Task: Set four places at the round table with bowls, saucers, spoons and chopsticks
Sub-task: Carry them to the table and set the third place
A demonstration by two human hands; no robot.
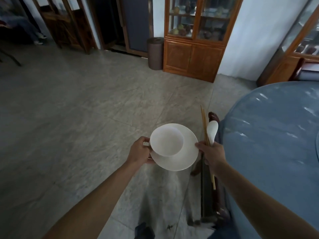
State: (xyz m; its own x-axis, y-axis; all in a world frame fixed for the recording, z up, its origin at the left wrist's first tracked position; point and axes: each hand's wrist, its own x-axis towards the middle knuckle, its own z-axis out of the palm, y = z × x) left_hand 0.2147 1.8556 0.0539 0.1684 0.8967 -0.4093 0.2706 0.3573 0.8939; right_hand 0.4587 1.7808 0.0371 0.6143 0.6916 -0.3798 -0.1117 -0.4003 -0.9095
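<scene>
A smooth white bowl (166,141), round and glossy, sits on a wider white saucer (183,152), and the pair is held in the air above the floor, just left of the round table (276,152). The left hand (139,152) grips them at their left edge, thumb curled over the bowl's rim and fingers tucked beneath the saucer. The right hand (211,154) is clenched around a pair of slim, pale wooden chopsticks (205,128) and a white ceramic spoon (212,131), while its thumb presses the saucer's right rim; the chopsticks run through the fist, tips pointing away from the person, and the spoon's oval scoop stands up beside them. The table is draped in a shiny blue cover that catches streaks of light. A dark, polished wooden chair (213,169) stands tucked against the table's left edge, under the right forearm. The floor (77,109) is grey, marbled stone tile, dull and faintly veined. Beyond the table, against a white wall, stands an orange-brown wooden cabinet (195,40) with glass doors showing pottery on its shelves, and a brownish ribbed cylindrical bin (155,53) sits just left of it.
</scene>
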